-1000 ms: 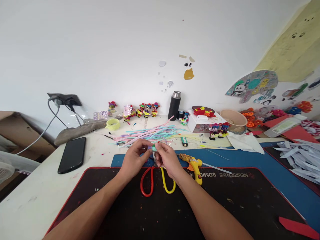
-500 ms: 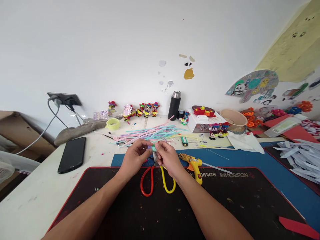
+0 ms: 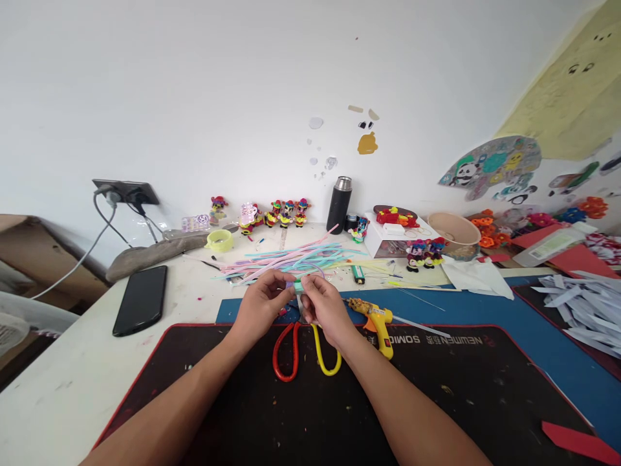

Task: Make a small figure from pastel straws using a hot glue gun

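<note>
My left hand (image 3: pixel 264 303) and my right hand (image 3: pixel 324 306) meet at the middle, fingertips pinched round a small piece of purple and green pipe cleaner (image 3: pixel 297 285). A thin purple strand curves up behind my right fingers. Much of the piece is hidden by the fingers. Under my hands lie scissors with one red and one yellow handle (image 3: pixel 328 362), their blades mostly covered. Right of my right hand rests a yellow glue gun (image 3: pixel 381 323) with a clear glue stick in its back. Beyond my hands spreads a pile of pastel pipe cleaners (image 3: pixel 291 259).
A black mat (image 3: pixel 436 401) lies over a blue sheet. At the left is a black phone (image 3: pixel 140 301). Along the wall stand small pipe-cleaner figures (image 3: pixel 287 213), yellow tape (image 3: pixel 220 241), a black flask (image 3: pixel 339 206) and a bowl (image 3: pixel 453 233). White paper strips (image 3: pixel 582 310) are heaped right.
Both hands keep their pinch in nearly the same place. The purple and green piece shows slightly differently between the fingertips; the whole view has shifted a touch.
</note>
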{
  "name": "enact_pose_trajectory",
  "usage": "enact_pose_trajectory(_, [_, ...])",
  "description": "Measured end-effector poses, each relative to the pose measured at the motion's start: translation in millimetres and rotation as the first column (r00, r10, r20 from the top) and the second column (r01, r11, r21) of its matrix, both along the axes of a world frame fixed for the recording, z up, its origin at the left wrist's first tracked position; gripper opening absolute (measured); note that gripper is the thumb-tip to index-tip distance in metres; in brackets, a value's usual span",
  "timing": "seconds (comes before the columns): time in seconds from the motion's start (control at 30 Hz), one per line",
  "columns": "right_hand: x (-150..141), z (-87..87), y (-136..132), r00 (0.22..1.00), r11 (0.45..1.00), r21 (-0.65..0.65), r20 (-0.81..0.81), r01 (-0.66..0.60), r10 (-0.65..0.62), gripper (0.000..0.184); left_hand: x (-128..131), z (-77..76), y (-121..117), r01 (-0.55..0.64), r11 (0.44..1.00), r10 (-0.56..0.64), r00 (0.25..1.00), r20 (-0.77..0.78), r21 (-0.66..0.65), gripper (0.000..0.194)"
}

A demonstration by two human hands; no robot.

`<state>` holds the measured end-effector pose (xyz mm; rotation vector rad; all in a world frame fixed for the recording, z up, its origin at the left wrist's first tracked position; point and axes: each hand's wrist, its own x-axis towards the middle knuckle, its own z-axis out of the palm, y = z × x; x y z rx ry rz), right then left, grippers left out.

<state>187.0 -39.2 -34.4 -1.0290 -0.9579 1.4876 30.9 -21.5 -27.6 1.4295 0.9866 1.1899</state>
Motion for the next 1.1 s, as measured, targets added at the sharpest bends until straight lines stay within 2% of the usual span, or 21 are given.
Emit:
enact_pose_trajectory(0.27, [-1.4,1.3,-1.2,1.000,1.000,0.004,-0.003,-0.002,0.002,0.048,-1.2,-4.7,3.0,-0.007,1.000,0.007,1.000,-0.002,-0.031,0.032])
enact_pose_trajectory(0.5, [0.4,-1.6,0.8,1.000,0.999,0.047,0.010,-0.002,0.001,0.044,0.0,-1.3,1.5,0.021,0.999,-0.019,0.999,0.037,-0.043,0.033])
enact_pose_trajectory(1.1, [1.2,-1.7,1.6,1.000,0.999,0.044,0.004,0.013,-0.013,0.045,1.3,2.2,-0.3,0.039,0.994,-0.031,0.996,0.088,-0.098,0.034])
